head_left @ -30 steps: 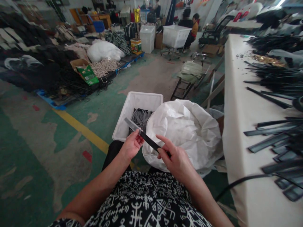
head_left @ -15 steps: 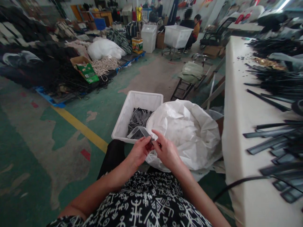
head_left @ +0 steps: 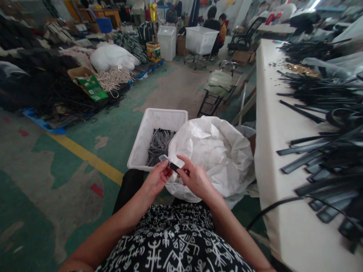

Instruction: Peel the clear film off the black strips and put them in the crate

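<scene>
Centre: left hand [head_left: 156,179], right hand [head_left: 196,179] pinching dark strip [head_left: 174,167]; any slackened grip risking drop onto white sack [head_left: 217,147].

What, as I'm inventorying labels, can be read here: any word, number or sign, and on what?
No text can be read.
Green box: white markings, too blurred.
Yellow-and-green box: print too small.
Patterned shirt: white symbols, no readable words.
Held strip: no text visible.

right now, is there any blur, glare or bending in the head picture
Head view, right: the edge of the cream tabletop bows and dark strips on it smear; head view, top right: a bright light glares; head view, centre: the held black strip looks soft in detail.
</scene>
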The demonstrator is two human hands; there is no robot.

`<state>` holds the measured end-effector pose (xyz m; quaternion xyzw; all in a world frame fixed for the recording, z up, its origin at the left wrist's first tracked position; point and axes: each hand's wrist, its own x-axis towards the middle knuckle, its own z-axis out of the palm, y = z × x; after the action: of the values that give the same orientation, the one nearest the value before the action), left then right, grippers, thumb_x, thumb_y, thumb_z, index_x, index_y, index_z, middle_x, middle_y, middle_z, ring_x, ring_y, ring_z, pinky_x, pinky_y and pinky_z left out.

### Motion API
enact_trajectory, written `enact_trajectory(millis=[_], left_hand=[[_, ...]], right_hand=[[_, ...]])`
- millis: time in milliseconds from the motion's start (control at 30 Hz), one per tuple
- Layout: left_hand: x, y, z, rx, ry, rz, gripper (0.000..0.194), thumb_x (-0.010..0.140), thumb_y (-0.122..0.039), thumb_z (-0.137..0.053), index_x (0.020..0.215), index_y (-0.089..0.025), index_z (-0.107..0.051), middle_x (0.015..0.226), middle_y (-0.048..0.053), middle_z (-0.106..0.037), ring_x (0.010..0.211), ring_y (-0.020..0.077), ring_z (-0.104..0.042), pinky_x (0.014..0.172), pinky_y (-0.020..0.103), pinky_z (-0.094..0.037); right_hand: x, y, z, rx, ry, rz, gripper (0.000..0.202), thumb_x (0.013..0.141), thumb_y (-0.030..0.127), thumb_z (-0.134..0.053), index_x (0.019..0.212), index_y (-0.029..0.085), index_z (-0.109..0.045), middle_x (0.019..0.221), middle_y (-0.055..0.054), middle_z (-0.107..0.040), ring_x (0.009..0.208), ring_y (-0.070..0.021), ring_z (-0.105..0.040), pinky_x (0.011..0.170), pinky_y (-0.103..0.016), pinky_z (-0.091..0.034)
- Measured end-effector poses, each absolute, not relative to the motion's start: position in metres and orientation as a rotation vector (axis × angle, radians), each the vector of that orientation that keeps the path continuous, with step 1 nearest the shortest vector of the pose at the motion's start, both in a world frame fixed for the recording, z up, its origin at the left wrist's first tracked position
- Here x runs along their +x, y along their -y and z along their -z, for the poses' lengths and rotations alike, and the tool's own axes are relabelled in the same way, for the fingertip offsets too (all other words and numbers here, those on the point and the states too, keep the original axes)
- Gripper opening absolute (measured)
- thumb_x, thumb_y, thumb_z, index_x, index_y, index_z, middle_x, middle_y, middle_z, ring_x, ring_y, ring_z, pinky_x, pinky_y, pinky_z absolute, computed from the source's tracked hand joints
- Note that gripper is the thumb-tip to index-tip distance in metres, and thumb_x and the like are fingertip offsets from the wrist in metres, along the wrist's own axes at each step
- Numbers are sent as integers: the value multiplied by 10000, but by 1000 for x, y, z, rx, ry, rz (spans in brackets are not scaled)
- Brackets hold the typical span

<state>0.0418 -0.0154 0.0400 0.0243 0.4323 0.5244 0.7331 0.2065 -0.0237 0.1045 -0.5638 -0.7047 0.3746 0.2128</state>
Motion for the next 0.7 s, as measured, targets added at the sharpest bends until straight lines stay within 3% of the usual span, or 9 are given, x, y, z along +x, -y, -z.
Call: enact_trajectory(millis=[167,333,500,700], left_hand=[[28,5,-44,19,-1033,-1216,34,769,-131,-684,800,-143,-681,715,14,-693,652,102,-636,622,214,-520],[47,19,-43,99,-945,-1117,127,679,-170,-774,747,-144,-670,708,8,-694,632,108,-633,615,215,-514],[59,33,-38,210,-890,-1087,239,577,-232,-847,693,-139,-660,666,-7,-681,600,93,-618,612,190,-498],[44,10,-34,410,-993,-887,256,645,-271,-799,823,-149,-660,784,45,-723,681,136,-667,672,236,-535]], right_hand=[[228,39,-109,-1550,1950,-1101,460,873,222,-475,1333,219,-470,752,10,-713,576,-131,-608,588,-235,-432],[206,30,-98,-1603,1962,-993,515,875,198,-467,1386,184,-405,736,-6,-709,694,-169,-650,676,-265,-461],[178,23,-87,-1813,2088,-793,503,956,271,-321,1442,142,-342,794,-108,-723,736,-245,-682,653,-319,-475],[196,30,-85,-1729,2008,-836,533,944,370,-387,1428,150,-346,852,-66,-731,762,-216,-684,679,-291,-475]])
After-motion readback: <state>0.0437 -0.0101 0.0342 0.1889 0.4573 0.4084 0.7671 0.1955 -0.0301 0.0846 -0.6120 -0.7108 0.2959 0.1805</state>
